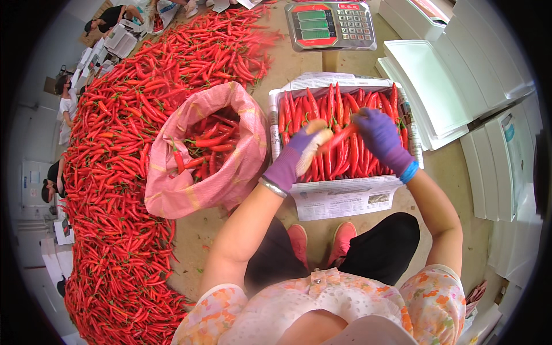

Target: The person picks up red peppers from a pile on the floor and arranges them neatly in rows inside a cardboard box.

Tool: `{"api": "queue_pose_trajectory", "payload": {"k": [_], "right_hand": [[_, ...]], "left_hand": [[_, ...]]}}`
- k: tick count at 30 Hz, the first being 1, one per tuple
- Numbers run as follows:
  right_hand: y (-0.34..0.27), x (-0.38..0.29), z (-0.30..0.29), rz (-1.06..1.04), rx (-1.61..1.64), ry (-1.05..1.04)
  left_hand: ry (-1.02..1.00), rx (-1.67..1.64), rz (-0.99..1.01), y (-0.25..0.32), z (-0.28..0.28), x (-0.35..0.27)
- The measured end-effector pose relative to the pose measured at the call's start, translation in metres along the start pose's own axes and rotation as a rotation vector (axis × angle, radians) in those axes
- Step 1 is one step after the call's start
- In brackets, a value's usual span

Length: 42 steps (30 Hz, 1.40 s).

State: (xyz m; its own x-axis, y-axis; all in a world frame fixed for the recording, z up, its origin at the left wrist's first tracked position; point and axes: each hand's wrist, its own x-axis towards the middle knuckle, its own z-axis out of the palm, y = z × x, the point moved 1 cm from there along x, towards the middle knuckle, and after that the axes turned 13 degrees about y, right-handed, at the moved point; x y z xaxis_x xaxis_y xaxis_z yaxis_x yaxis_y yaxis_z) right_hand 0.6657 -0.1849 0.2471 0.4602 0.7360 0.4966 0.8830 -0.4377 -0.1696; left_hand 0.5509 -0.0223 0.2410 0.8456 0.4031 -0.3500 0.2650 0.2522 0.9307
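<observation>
Over a newspaper-lined white box [272, 129], my right hand [381, 133], in a purple knitted glove with a blue band at the wrist, grips one end of a red chili pepper [340, 139]. The pepper is blurred and slants down to the left. Its other end meets my left hand [302, 148], gloved in purple with a cream palm; its curled fingers are partly blurred, so its grip is unclear. Beneath both hands, red chili peppers [332, 103] lie side by side in rows, pointing lengthwise away from me. A newspaper flap [345, 200] hangs over the box's near side.
Left of the box stands an open pink woven sack [207, 189] holding chilies. A large chili heap [125, 164] spreads beyond it. A digital scale [334, 28] stands behind the box. White foam boxes [431, 82] line the right. Several people [67, 108] are at far left.
</observation>
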Motion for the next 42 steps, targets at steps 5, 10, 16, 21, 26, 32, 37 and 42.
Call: {"api": "queue_pose_trajectory", "payload": {"k": [5,10,16,21,26,32,37,42], "right_hand": [[0.087,-0.055,0.010,0.777,0.690,0.131],[0.090,-0.052,-0.014,1.020,0.946,-0.045],[0.141,-0.078,-0.046,1.156,0.779,0.134],[0.146,-0.082,-0.042,1.199,0.709,0.017],[0.134,-0.053,-0.006,1.039,0.793,-0.004],[0.138,-0.062,-0.024,1.148,0.740,0.017],[0.130,-0.101,-0.035,0.851,0.385,-0.065],[0.106,-0.095,-0.052,0.171,-0.417,-0.202]], "left_hand": [[0.194,-0.311,-0.048,0.005,0.003,0.016],[0.069,-0.351,-0.128,-0.004,-0.005,0.016],[0.047,-0.347,-0.111,0.003,-0.005,0.013],[0.028,-0.342,-0.119,0.001,-0.008,0.015],[0.007,-0.333,-0.119,0.005,-0.003,0.015],[0.054,-0.369,-0.111,0.004,-0.021,0.017],[0.063,-0.272,-0.087,0.004,-0.018,0.019],[-0.014,-0.257,-0.071,0.007,-0.005,0.014]]}}
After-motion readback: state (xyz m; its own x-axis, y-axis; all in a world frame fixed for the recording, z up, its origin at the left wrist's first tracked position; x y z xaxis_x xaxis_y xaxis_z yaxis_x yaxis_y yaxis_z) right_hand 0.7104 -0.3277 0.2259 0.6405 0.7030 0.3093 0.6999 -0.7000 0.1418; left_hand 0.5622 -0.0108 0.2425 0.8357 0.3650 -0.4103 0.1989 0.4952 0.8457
